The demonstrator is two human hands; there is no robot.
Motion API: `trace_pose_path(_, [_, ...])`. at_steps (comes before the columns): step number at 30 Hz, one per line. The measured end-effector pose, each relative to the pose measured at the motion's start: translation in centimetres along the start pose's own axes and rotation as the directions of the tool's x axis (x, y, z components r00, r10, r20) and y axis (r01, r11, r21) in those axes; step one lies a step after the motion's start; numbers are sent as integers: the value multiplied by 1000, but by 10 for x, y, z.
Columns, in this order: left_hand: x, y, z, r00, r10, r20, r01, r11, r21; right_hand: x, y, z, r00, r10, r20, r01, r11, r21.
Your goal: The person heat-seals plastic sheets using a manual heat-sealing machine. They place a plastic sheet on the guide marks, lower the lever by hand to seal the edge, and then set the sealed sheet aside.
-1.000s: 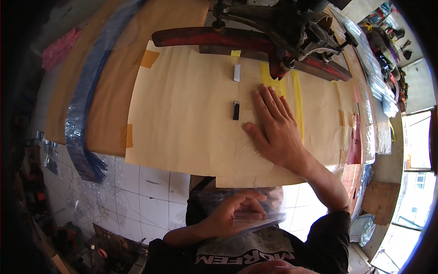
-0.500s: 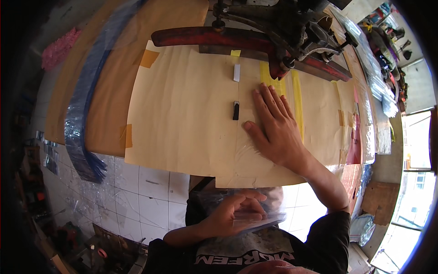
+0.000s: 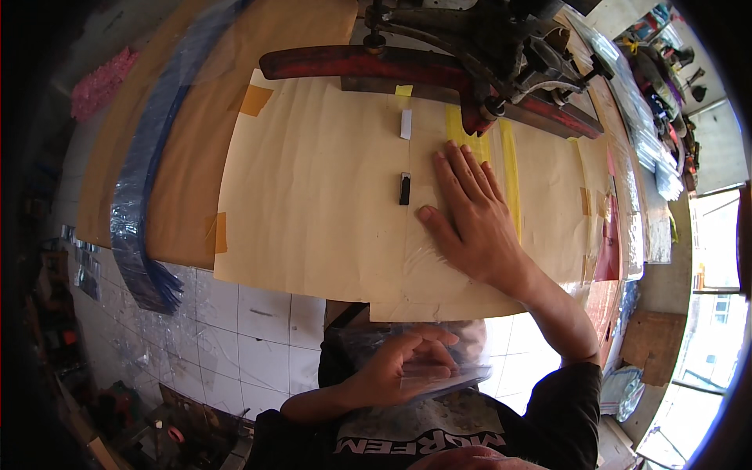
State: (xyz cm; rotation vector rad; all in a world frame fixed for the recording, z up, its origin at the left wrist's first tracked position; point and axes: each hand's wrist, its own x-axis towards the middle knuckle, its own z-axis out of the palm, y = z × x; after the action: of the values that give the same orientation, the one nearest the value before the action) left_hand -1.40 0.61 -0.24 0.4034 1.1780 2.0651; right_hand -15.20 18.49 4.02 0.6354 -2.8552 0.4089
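Note:
My right hand point(image 3: 474, 215) lies flat on a tan paper sheet point(image 3: 305, 188) that covers the worktable, fingers stretched toward yellow tape strips point(image 3: 512, 184). Left of its thumb sits a small black-and-white block point(image 3: 405, 189), with a small white block point(image 3: 406, 124) farther back. Close to my body, my left hand point(image 3: 411, 360) is curled around clear plastic sheets point(image 3: 446, 381), which look like a stack of thin film pieces. Part of that hand shows through the film. Above the paper's far edge stands a machine with a red sealing bar point(image 3: 360, 63).
A long bundle of bluish plastic film point(image 3: 141, 204) hangs over the table's left side, on brown board point(image 3: 196, 172). Pink material point(image 3: 104, 82) lies at the far left. More clear plastic point(image 3: 646, 141) rests at the right. White floor tiles point(image 3: 258, 313) show below the table's near edge.

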Motion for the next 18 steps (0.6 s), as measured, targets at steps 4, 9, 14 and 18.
trace_pose_path(4, [-1,-1,0,1000,-24,-4,24,1000,-4,0,0,1,1000,-7,-7,8,1000,3])
trace_pose_path(9, [-2,1,2,999,-49,-13,49,999,-12,0,1,0,1000,-15,-11,15,1000,3])
trace_pose_path(14, [-2,-4,1,999,-37,-35,38,999,16,0,4,0,1000,-16,-11,16,999,46])
trace_pose_path(18, [-3,-4,1,998,-32,-61,35,998,47,1,17,-9,997,-56,46,46,979,200])
